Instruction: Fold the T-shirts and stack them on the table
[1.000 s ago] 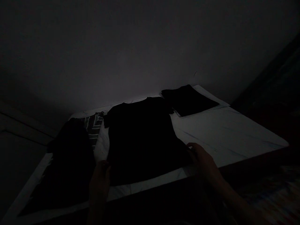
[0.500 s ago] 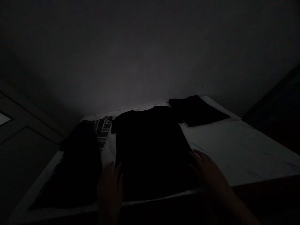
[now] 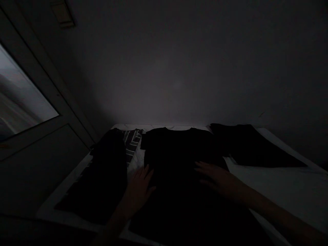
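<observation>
A black short-sleeved T-shirt [image 3: 176, 147] lies spread flat on a pale marble-patterned table [image 3: 274, 188], its neckline toward the wall. My left hand [image 3: 139, 188] rests at the shirt's left edge, fingers spread, nothing seen in them. Over the shirt's right half lies my right hand [image 3: 217, 177], with fingers stretched out to the left. The picture is very dark, so folds in the black cloth and the exact contact of the fingertips are hard to make out.
Left of the shirt lie other dark clothes [image 3: 107, 177] and a striped garment [image 3: 132, 140]. A folded black garment [image 3: 256, 147] sits at the back right. Behind the table rises a grey wall [image 3: 176, 68]; a door with a glass pane [image 3: 23, 95] stands at the left.
The view has turned left and up, bringing more of the door in. My right hand has moved from the shirt's right edge inward over the cloth; my left hand is higher along its left edge.
</observation>
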`<move>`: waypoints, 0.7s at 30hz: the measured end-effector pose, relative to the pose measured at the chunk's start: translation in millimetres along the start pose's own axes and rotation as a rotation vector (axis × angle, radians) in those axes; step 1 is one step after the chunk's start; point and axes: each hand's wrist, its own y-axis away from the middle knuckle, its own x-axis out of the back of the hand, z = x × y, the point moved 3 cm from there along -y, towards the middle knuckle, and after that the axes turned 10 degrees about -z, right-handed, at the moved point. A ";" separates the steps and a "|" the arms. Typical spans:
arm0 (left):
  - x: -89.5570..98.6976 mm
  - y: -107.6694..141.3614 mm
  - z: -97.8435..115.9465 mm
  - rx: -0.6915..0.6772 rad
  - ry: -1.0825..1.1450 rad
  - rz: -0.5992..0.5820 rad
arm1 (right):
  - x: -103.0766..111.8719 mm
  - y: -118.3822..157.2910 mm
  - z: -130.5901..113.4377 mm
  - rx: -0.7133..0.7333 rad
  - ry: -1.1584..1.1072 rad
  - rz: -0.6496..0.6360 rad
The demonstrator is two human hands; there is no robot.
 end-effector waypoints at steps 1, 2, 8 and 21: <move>14.3 -21.1 -7.7 0.018 -0.001 -0.016 | 11.0 -29.1 -5.4 0.034 -0.018 -0.011; 28.2 -44.0 -16.3 0.053 -0.002 -0.030 | 19.3 -59.6 -9.7 0.054 -0.025 -0.010; 69.3 -162.7 -77.6 0.266 -0.024 0.011 | 25.3 -206.7 22.8 -0.234 0.164 0.070; 36.6 -228.6 -154.4 0.635 -0.037 -0.037 | 12.4 -136.9 221.3 -0.684 0.192 0.096</move>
